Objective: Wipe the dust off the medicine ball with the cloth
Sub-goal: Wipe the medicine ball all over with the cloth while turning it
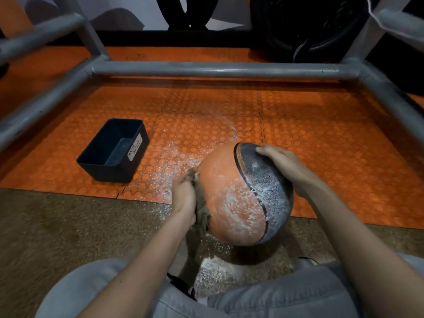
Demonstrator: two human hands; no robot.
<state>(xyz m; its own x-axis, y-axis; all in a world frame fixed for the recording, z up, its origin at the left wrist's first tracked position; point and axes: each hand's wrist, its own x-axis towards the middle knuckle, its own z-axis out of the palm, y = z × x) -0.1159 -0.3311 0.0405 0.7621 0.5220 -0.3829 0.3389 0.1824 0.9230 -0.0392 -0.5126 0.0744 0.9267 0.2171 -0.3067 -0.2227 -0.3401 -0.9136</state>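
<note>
An orange and dark grey medicine ball, streaked with white dust, sits on the floor in front of my knees. My left hand grips a brown cloth and presses it against the ball's left side. The cloth hangs down between my hand and the ball. My right hand rests with spread fingers on the ball's upper right, on the grey panel, steadying it.
A dark bin labelled waste basket stands on the orange studded mat to the left. White dust lies scattered on the mat and the brown floor. A grey metal tube frame surrounds the area. A black fan stands behind.
</note>
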